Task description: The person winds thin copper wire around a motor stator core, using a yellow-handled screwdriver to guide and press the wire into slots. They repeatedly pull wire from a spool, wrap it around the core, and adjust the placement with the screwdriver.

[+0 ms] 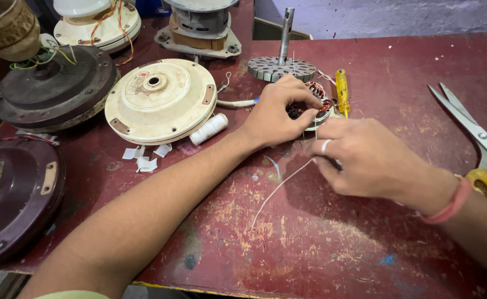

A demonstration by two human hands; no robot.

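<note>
My worn dark-red wooden workbench (337,232) fills the view, its paint scraped through to yellow in patches. At its left edge sits a big maroon round fan-motor housing (16,194), and behind that a dark brown domed motor cover (55,88) with loose coloured wires on top. Next in size is the cream-coloured round fan-motor shell (160,99), lying flat near the middle, with torn white paper scraps (143,158) just in front of it. At the right edge lie large steel scissors with yellow handles (478,149). Behind my hands stands a grey slotted rotor disc on an upright steel shaft (282,63).

My left hand (276,113) rests on the small round stator wound with copper wire (315,102), fingers curled over and pinching into its windings. My right hand (365,160) is just beside it, closed in a pinch on a thin white thread (279,185) that trails loosely toward me across the bench; a ring shows on one finger and a pink band on the wrist. The two hands nearly touch. A small white thread spool (209,129) lies against the cream shell, and a yellow-handled screwdriver (342,91) lies touching the stator's right side.
</note>
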